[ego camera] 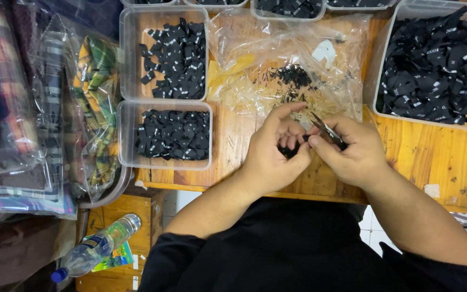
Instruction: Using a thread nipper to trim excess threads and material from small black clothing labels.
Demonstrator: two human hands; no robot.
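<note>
My left hand (274, 148) pinches a small black fabric label (288, 151) between thumb and fingers over the wooden table (433, 157). My right hand (352, 151) grips small metal snips (325, 130), their tips pointing up-left toward the label. The two hands touch at the fingertips. Just beyond them lies a crumpled clear plastic bag (287, 59) with loose black scraps (294, 74) and thread trimmings on it.
Clear plastic tubs of black labels stand at the left (174, 135), above it (171, 54) and at the right (433, 65). Bagged plaid fabric (95, 103) is stacked at far left. A plastic bottle (95, 249) lies on a lower wooden shelf.
</note>
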